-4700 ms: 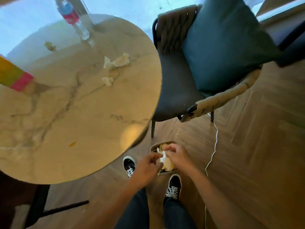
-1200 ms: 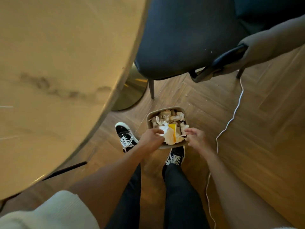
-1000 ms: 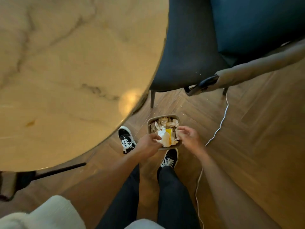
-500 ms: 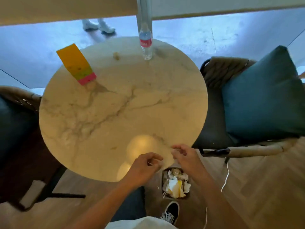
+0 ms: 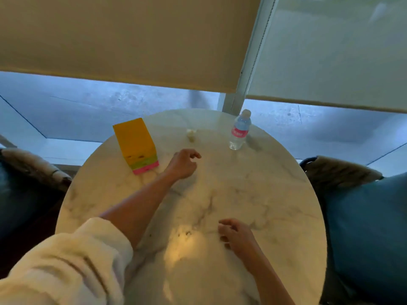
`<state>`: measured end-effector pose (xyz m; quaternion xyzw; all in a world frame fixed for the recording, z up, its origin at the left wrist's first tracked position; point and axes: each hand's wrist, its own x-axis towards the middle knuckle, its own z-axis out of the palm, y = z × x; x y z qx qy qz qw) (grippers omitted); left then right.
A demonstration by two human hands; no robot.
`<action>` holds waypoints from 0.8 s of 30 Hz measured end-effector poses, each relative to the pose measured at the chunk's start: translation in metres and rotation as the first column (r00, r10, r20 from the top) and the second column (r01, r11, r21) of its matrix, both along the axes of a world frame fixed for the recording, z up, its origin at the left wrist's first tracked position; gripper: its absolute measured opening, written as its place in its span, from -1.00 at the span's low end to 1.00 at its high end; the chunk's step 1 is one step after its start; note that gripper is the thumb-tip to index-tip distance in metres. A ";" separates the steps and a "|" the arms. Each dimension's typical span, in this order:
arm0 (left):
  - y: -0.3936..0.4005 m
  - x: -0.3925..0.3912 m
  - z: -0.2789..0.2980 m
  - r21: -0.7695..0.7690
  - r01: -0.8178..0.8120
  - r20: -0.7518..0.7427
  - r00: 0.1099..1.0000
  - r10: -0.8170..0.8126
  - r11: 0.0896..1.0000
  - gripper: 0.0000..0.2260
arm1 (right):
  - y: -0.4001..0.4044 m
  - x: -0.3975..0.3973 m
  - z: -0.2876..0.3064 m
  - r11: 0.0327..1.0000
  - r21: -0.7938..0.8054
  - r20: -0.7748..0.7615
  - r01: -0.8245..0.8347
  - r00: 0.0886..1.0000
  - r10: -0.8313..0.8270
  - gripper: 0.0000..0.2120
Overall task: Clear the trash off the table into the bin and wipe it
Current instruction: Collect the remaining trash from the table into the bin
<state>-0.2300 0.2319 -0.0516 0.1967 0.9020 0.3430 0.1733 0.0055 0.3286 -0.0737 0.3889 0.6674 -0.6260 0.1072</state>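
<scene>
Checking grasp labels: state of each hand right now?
Left hand: open, fingers loosely curled, holding nothing, over the table.
Right hand: open, holding nothing, near the table's close edge.

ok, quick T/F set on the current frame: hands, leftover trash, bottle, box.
1. The left hand is stretched out over the far half of the table. True.
2. The right hand grips the water bottle. False: it is empty near the table's near edge, and the bottle stands alone at the far edge.
3. A small crumpled scrap lies between the yellow box and the bottle. True.
4. The bottle lies on its side. False: it stands upright.
5. The left hand holds a wiping cloth. False: its fingers are curled and empty, short of the scrap.
</scene>
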 end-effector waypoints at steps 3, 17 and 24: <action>0.028 -0.064 -0.012 -0.089 -0.010 -0.057 0.998 0.005 0.996 -0.66 | 0.002 -0.016 -0.009 0.984 -0.117 0.024 0.133 0.991 -0.131 -0.92; 0.055 -0.094 -0.035 0.027 -0.008 -0.086 0.996 0.010 1.000 -0.76 | 0.029 -0.118 -0.006 0.911 -0.236 0.034 0.338 0.940 -0.340 -0.88; 0.029 -0.004 -0.025 0.246 -0.070 0.101 0.994 0.047 0.967 -0.86 | 0.029 -0.152 0.005 0.886 -0.279 -0.034 0.369 0.919 -0.394 -0.70</action>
